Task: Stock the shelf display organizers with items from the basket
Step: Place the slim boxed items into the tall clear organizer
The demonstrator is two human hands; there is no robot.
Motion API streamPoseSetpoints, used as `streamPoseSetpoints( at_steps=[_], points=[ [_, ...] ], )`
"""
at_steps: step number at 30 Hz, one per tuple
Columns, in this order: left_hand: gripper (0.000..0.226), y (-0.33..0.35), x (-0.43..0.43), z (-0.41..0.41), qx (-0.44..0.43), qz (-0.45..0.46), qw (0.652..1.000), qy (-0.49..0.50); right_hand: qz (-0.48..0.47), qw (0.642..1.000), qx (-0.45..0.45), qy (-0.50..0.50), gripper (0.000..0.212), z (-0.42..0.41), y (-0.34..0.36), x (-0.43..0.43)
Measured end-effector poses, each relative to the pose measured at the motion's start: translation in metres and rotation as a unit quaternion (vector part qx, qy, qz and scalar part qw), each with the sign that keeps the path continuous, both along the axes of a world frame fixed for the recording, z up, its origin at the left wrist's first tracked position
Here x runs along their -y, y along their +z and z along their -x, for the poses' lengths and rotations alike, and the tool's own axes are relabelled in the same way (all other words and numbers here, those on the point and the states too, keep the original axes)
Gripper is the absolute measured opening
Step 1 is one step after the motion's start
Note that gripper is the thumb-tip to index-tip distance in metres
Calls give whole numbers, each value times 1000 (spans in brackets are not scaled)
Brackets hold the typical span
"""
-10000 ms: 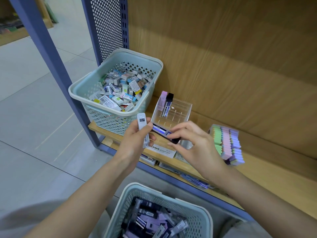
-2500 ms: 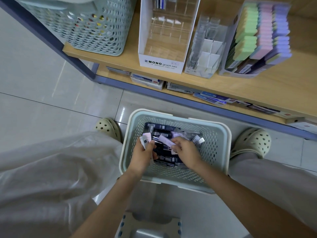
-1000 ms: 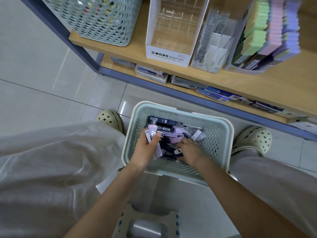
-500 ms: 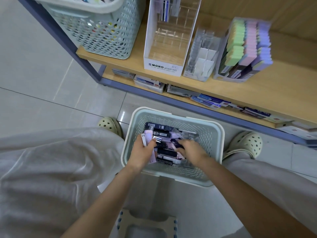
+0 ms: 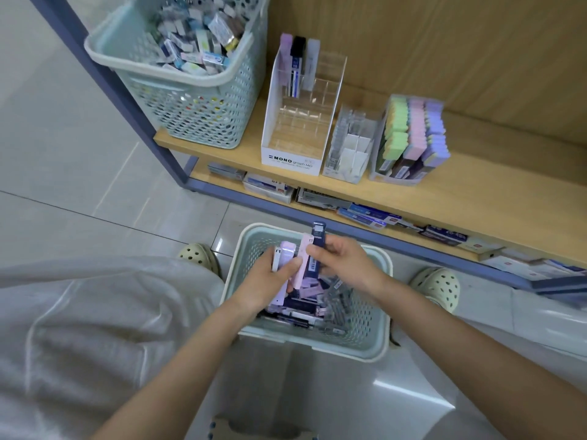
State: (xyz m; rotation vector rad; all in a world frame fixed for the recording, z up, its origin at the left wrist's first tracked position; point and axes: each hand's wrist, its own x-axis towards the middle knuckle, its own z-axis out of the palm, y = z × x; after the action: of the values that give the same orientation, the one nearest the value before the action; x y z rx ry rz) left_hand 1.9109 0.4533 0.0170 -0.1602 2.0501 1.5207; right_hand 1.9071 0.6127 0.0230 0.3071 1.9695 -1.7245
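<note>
three slim cases (image 5: 287, 253), white, lilac and pink, fanned in the left hand (image 5: 265, 282), fingers (image 5: 293, 264) curled round them. one navy case (image 5: 318, 234) pinched upright by the right hand (image 5: 347, 265), over the floor basket (image 5: 379, 315). organizer (image 5: 290, 161) on the shelf (image 5: 476, 193) beyond the basket rim, front slots open, three cases upright at back left.

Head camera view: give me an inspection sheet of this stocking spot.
Surface: wooden shelf board, organizers standing on it.
Job's things: pale green perforated floor basket of slim cases; white-and-clear MONO organizer, three cases in back row.
Clutter: second green basket of small packets on shelf; flat boxes underneath.
Hands: left hand grips pastel cases; right hand grips dark blue case.
Cables: nothing seen.
Surroundings: grey tiled floor, blue metal upright.
</note>
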Motion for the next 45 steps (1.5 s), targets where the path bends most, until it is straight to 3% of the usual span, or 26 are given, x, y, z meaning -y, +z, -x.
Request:
streamPoseSetpoints(
  at_steps=[7,12,17,26,28,32,35,38,45],
  points=[
    [14,42,0,5,-74,24,996,-45,23,999,-13,-28,23,0,34,-2],
    [16,68,2,18,-75,26,997,14,34,997,-52,-41,12,14,67,-16],
    [20,95,8,46,-91,5,994,65,-79,994,-67,-16,20,46,91,-29],
    [14,132,16,110,-163,-26,983,80,-81,987,-134,-48,7,124,118,-17],
    [16,130,18,122,-170,-29,981,90,-83,983,-158,-47,21,143,121,-11],
    [16,119,23,139,-150,-40,980,122,-156,956,-238,-68,32,188,119,-5],
    [16,109,23,148,-146,-41,977,149,-253,908,-320,-98,3,219,115,-7],
    [15,103,19,155,-128,-58,976,168,-340,858,-371,-101,18,244,109,-12],
    [14,95,16,170,-125,-63,978,157,-348,876,-324,-83,10,277,81,-22]
  ],
)
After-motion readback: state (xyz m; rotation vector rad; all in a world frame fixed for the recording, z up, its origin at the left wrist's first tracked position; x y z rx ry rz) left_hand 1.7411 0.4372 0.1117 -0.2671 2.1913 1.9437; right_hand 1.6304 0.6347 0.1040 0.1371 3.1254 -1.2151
